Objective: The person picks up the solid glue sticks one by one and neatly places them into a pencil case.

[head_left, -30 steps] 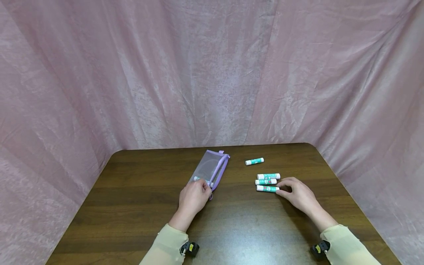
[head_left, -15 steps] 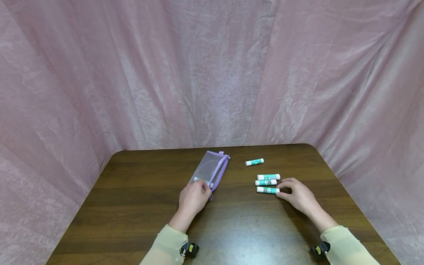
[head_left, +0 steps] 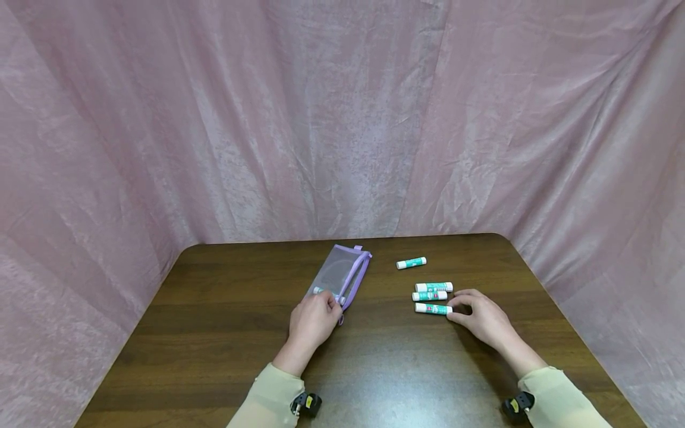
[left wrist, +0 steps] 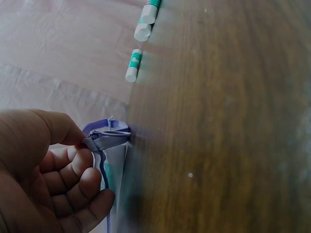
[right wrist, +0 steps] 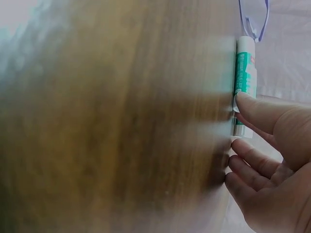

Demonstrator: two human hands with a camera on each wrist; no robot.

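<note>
My left hand (head_left: 314, 318) pinches the near end of a see-through mesh pencil pouch (head_left: 333, 268) with purple edging. In the left wrist view the thumb and index finger hold the purple zipper edge (left wrist: 104, 141), and the pouch's mouth gapes. A glue stick (head_left: 319, 290) shows inside, partly hidden by the hand. My right hand (head_left: 481, 315) pinches the right end of the nearest white-and-green glue stick (head_left: 432, 309), which lies on the table. In the right wrist view the thumb covers the end of that glue stick (right wrist: 244, 68).
Behind the held one, two more glue sticks (head_left: 434, 287) lie side by side. Another glue stick (head_left: 411, 263) lies farther back, right of the pouch. The brown wooden table (head_left: 214, 309) ends at a pink curtain (head_left: 342, 119).
The nearest glue stick has shifted slightly toward me, apart from the two behind it, with my right hand at its end. My left hand stays on the pouch.
</note>
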